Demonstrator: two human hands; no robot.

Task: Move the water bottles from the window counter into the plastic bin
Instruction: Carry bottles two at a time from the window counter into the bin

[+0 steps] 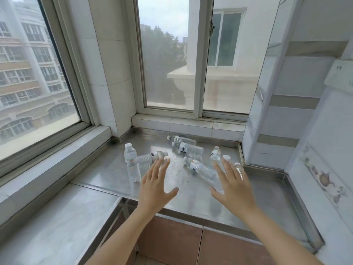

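Note:
Several clear water bottles with white caps are on the steel window counter (107, 175). One upright bottle (131, 163) stands at the left, with a lying bottle (150, 157) beside it. Two lying bottles (188, 147) rest near the back. Another lying bottle (202, 170) is in the middle. Upright bottles (215, 155) stand at the right, partly hidden behind my right hand (235, 185). My left hand (155, 186) hovers open over the counter, its fingertips near the lying bottle at the left. Both hands hold nothing. No plastic bin is in view.
Windows with tiled sills (188, 125) bound the counter at the back and left. A tiled wall (271, 119) closes the right side. A marble ledge (57, 217) runs at the lower left. Brown floor tiles (172, 243) lie below the counter's front edge.

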